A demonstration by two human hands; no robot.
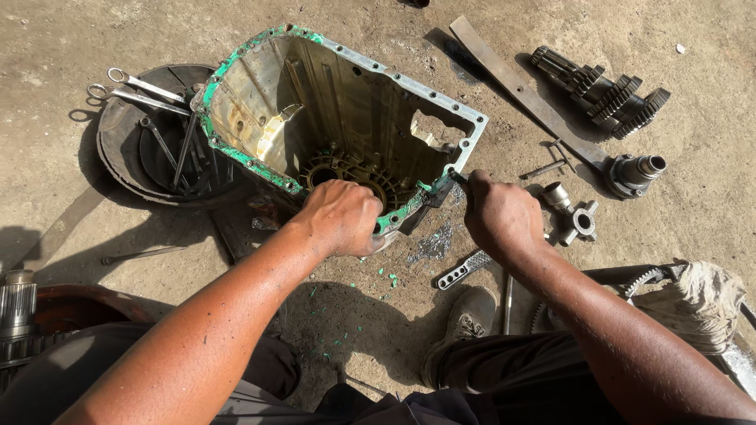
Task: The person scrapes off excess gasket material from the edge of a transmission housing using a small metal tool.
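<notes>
Left hand (342, 216) clamped on housing (339, 118) near rim, right hand (500, 212) clenched around scraper (457, 178): could slip off flange, gouging metal or knuckles.

housing (346, 102): middle of the ground (709, 197), open side up
round pan (126, 149): left of housing, touching it
wrenches (142, 88): on the pan's far rim
flat bar (520, 90): right of housing
gear shaft (602, 90): right of the bar
left hand (340, 216): on housing's near rim
right hand (500, 214): at housing's near right corner
</notes>
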